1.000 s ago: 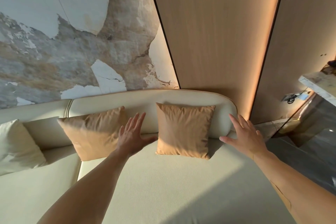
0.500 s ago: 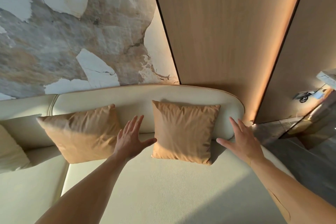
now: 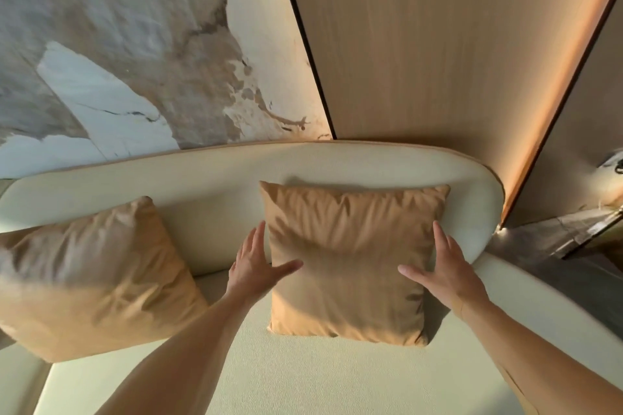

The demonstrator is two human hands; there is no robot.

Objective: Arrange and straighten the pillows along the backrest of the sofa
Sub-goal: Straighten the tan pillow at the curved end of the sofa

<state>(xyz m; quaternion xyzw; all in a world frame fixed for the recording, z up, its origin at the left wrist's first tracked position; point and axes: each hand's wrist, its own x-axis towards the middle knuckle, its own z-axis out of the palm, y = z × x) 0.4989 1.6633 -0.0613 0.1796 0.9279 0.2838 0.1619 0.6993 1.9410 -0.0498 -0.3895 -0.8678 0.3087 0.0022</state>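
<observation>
- Two tan pillows lean on the cream sofa's backrest [image 3: 215, 178]: the right pillow [image 3: 350, 259] stands near the backrest's rounded right end, its bottom edge on the seat [image 3: 303, 377]; the left pillow [image 3: 91, 280] sits tilted toward the seat's left edge, well apart from the first.
- Both hands frame the right pillow. The left hand [image 3: 253, 266] is spread flat against its left edge, thumb lying across the front face, fingers reaching behind the side seam.
- The right hand [image 3: 445, 269] mirrors it at the right edge, palm spread, thumb on the front fabric. Neither hand has closed into a grip; both are released and pressing or about to press.
- The pillow looks light and soft: its cover is creased, and the top edge sags between two peaked corners. It should give under pressure and slide readily on the smooth seat.
- Taking it at the two side edges, about mid-height as now, seems best for squaring it; pinching a corner would probably only bunch the cover.
- The left pillow appears to need straightening too, since it leans askew.
</observation>
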